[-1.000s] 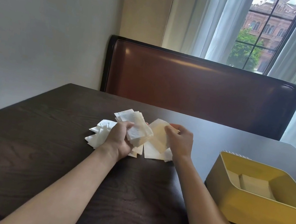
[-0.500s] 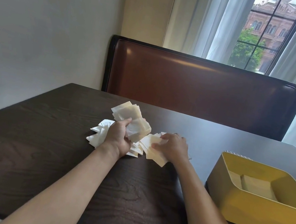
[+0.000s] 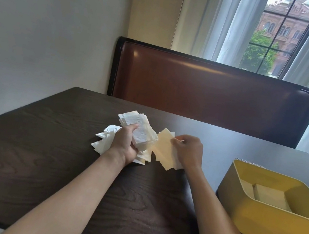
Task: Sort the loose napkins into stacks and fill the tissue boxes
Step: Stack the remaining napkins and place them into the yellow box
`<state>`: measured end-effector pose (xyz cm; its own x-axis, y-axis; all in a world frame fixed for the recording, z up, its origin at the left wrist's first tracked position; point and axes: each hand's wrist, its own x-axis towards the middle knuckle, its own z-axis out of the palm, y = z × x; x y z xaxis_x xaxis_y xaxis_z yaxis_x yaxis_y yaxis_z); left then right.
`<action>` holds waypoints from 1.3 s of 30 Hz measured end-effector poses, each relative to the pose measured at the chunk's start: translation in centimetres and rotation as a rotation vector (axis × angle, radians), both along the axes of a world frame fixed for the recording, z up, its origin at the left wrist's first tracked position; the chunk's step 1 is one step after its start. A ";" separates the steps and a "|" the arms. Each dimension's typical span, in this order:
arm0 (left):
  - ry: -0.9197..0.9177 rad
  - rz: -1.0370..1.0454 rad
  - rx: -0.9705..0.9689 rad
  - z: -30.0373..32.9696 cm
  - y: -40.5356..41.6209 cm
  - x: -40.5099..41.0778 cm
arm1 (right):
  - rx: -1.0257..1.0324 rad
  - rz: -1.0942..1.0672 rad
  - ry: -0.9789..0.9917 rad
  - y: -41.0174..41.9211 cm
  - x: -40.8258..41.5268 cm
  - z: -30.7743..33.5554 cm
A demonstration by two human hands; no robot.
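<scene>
Your left hand (image 3: 125, 144) grips a thick wad of white napkins (image 3: 140, 129), thumb across the near face and fingers wrapped behind, held tilted just above the dark wooden table (image 3: 43, 149). Your right hand (image 3: 189, 152) pinches a few cream napkins (image 3: 164, 150) by their far right edge, thumb and fingertips closed on the paper; the sheets hang fanned and lifted beside the wad, their left edge nearly meeting it. More loose white napkins (image 3: 105, 139) lie scattered on the table under and to the left of the left wrist. Judgement on handling: these are very light, soft and limp, so a single sheet will droop and slide off its neighbours; they crease and tear easily if squeezed. Best hold is a flat pinch across a squared edge or corner of the whole bundle, not the middle. Both forearms reach forward from the near edge, wrists slightly raised, hands close together at table centre. The yellow tissue box (image 3: 266, 221) sits open at near right, well apart from the hands, with one tan stack (image 3: 270, 197) already lying inside.
</scene>
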<state>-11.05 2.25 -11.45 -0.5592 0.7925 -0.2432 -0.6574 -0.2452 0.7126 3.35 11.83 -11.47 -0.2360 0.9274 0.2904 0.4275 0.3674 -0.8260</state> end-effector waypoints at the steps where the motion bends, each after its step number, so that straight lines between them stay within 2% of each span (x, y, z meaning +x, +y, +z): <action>1: -0.001 -0.004 -0.008 0.0 0.0 0.0 | 0.015 -0.002 0.016 -0.1 0.0 0.2; 5: -0.011 -0.022 0.000 0.3 -0.2 0.3 | -0.012 -0.041 0.283 -0.4 0.3 1.0; 9: -0.070 -0.087 0.048 0.5 -0.5 0.8 | -0.234 0.013 0.633 -0.7 0.4 2.0; 13: -0.079 -0.138 0.089 0.4 -0.4 1.3 | -0.460 0.281 0.875 -1.1 0.4 2.6; 15: -0.085 -0.159 0.103 0.1 -0.3 1.5 | -0.504 0.406 0.924 -1.2 0.3 2.7; 18: -0.100 -0.168 0.097 0.1 -0.4 1.7 | -0.488 0.412 0.903 -1.1 0.2 2.8; 23: -0.034 -0.083 0.093 0.7 -0.9 0.9 | -0.283 0.159 0.606 -0.9 -0.2 1.9; 27: 0.020 -0.049 0.146 0.8 -1.1 0.1 | -0.224 0.097 0.580 -0.5 -0.5 1.6; 32: 0.072 -0.179 0.163 0.9 -1.4 0.5 | -0.204 0.091 0.653 -0.5 -0.4 1.6; 39: 0.131 -0.302 0.169 1.3 -2.0 0.8 | -0.060 0.023 0.531 -0.3 -0.6 1.2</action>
<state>-10.25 0.27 -10.14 -0.3119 0.9494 -0.0368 -0.6239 -0.1755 0.7615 2.79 11.53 -10.30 -0.0916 0.9424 0.3216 -0.0626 0.3168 -0.9464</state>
